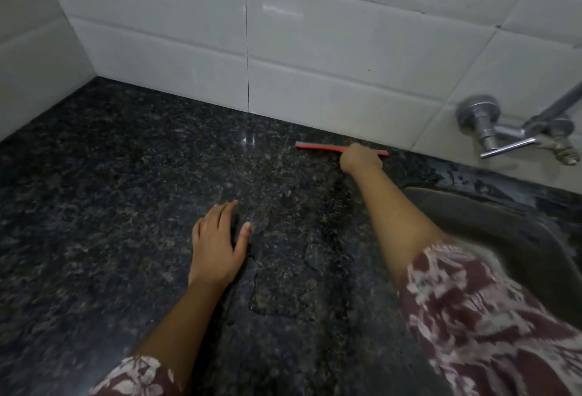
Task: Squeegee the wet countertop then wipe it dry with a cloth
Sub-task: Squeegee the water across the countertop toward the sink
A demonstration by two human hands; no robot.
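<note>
Right hand on the squeegee, blade down by the back wall at one o'clock.

From my remote seat I saw the right hand (360, 159) curled round the handle, which its knuckles hid; the red squeegee (318, 146) sat edge-down on the countertop (110, 191), just beside the tiles. At seven o'clock the left hand (217, 247) lay flat, fingers loosely spread, bracing on the stone. A puddle (283, 285) glistened at six, the sink (504, 222) at four. I judged the tool light, its frame stiff and its rubber lip soft: best gripped mid-handle for even pressure. The wet granite looked slick.
</note>
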